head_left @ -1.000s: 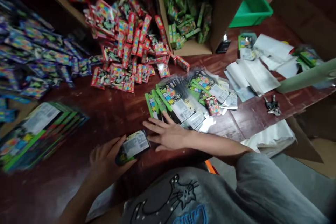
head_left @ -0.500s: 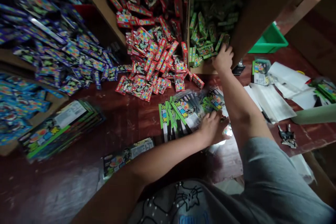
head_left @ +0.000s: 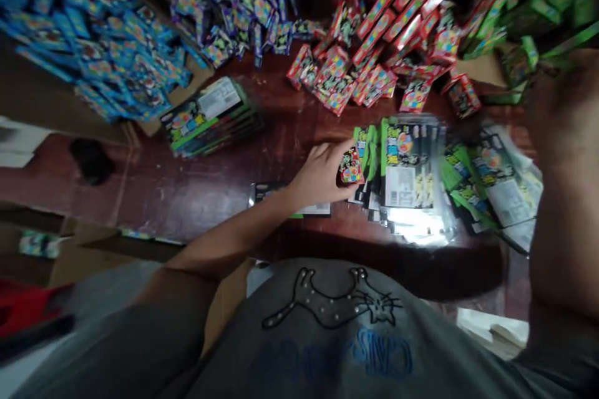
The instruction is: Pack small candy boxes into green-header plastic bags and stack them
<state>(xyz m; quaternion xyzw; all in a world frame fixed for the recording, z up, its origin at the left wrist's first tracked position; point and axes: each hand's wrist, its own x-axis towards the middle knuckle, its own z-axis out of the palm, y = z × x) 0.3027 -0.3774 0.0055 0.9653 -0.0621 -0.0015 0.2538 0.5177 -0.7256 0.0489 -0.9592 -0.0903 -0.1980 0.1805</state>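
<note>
My left hand [head_left: 317, 176] is closed around a small red candy box [head_left: 350, 167] with a colourful print, just above the table. Right beside it lie green-edged printed plastic bags [head_left: 367, 146], next to a fanned stack of similar bags [head_left: 406, 165] with white labels. At the right edge, my right hand [head_left: 568, 90] is smeared by motion near the small green boxes [head_left: 552, 6]; its fingers cannot be made out. Under my left wrist, another printed bag [head_left: 318, 208] lies partly covered.
Heaps of red boxes [head_left: 334, 78], purple packets [head_left: 234, 3] and blue packets [head_left: 112, 43] spill from cartons along the back. A bag stack [head_left: 210, 115] lies on the left of the dark red table [head_left: 219, 184]. More bags [head_left: 498, 174] lie at the right.
The view has swung left. My left hand has left the bag stack, moved left and now holds a red box. My right hand remains near the green boxes, now blurred.
</note>
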